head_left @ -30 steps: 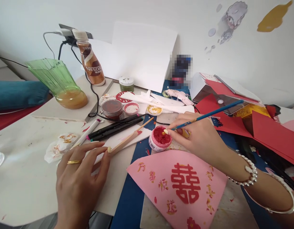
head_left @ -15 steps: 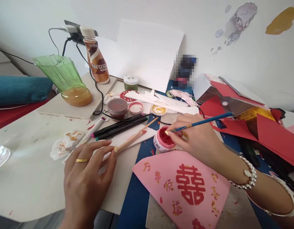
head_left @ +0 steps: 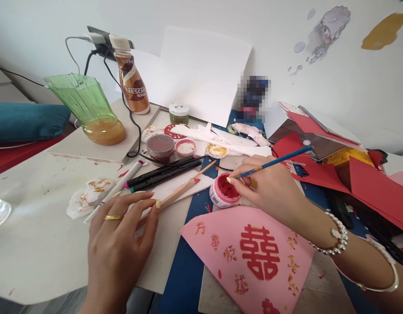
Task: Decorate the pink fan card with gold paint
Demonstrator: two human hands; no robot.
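My right hand [head_left: 265, 185] pinches a blue paintbrush [head_left: 280, 161] slantwise, its handle pointing up to the right. The brush's working end is down at the mouth of a small jar of red paint [head_left: 225, 189], partly hidden by my fingers. My left hand [head_left: 122, 237], wearing a gold ring, has thumb and forefinger closed on a pale wooden stick [head_left: 178, 192] with red on its far end. Below the jar lies a pink paper [head_left: 221, 261] with a large red double-happiness character [head_left: 260, 252] and smaller gold-and-red characters.
Black markers [head_left: 165, 174], a white pen [head_left: 119, 187] and crumpled tissue [head_left: 90, 198] lie left of the jar. Behind stand a brown paint tub [head_left: 160, 148], a green cut bottle [head_left: 90, 102] with brownish liquid and a coffee bottle [head_left: 132, 78]. Red paper [head_left: 378, 187] lies right.
The paintbrush's upper end has swung slightly left and up over the jar. The left hand keeps its grip on the wooden stick; the view has shifted slightly.
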